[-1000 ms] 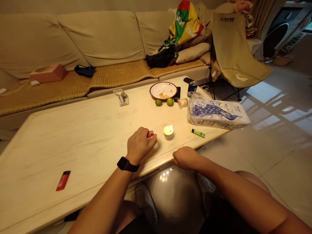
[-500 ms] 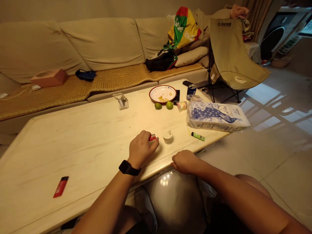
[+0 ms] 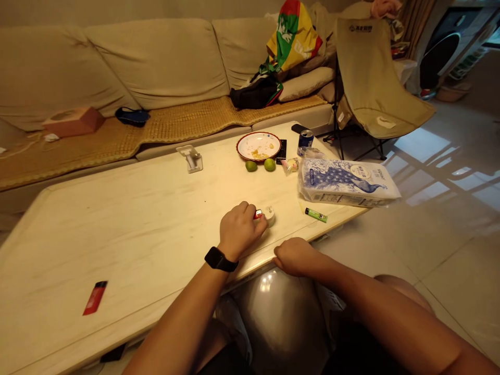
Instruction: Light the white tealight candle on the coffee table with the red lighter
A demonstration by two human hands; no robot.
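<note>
My left hand (image 3: 241, 229) is closed around a small red lighter (image 3: 258, 213), its tip right beside a little white candle (image 3: 270, 214) on the pale table (image 3: 117, 224). No flame shows on the candle. A black watch sits on my left wrist. My right hand (image 3: 295, 256) rests at the table's near edge with its fingers curled under; whether it holds anything is hidden.
A green lighter (image 3: 316, 214) and a blue-printed tissue pack (image 3: 346, 182) lie right of the candle. Further back are two limes (image 3: 259, 165), a plate (image 3: 258, 146), a can (image 3: 305, 141) and a clear stand (image 3: 190, 158). A second red lighter (image 3: 94, 298) lies at the left. Sofa behind, folding chair (image 3: 375, 83) at right.
The candle's flame, lit a second ago, is gone. My left hand with the red lighter has moved right, up to the candle. My right hand stays put.
</note>
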